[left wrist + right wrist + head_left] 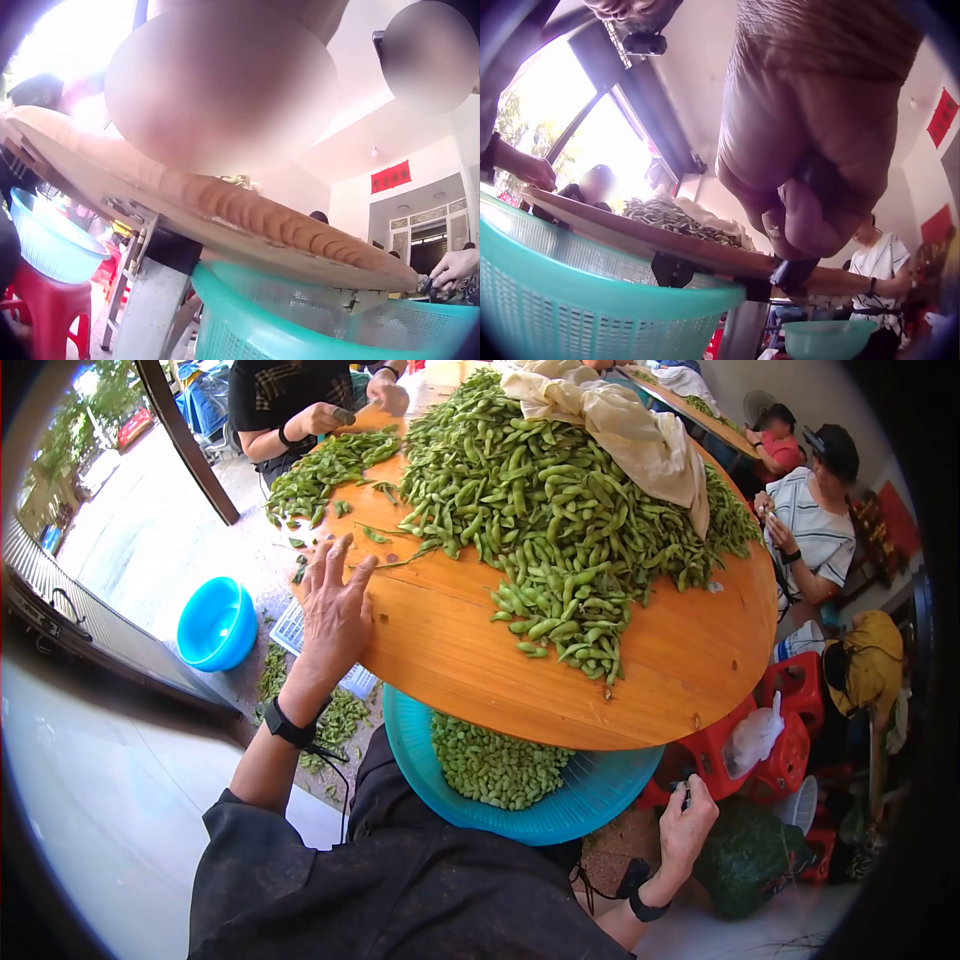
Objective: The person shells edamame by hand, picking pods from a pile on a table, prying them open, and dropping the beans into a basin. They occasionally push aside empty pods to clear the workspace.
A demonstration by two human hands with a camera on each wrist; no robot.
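My left hand rests on the left edge of the round wooden table, its fingers spread. A big heap of green soybean pods covers the table's middle and far side. Off the table's right front edge, my right hand has curled fingers around a small dark object. Most of that object is hidden in the fingers, and I cannot tell its kind. Below the front edge sits a turquoise basket holding shelled green beans.
Across the table a person handles pods. A blue basin and scattered pods lie on the floor at left. Red stools and a dark green bag stand at right. A cream cloth covers part of the heap.
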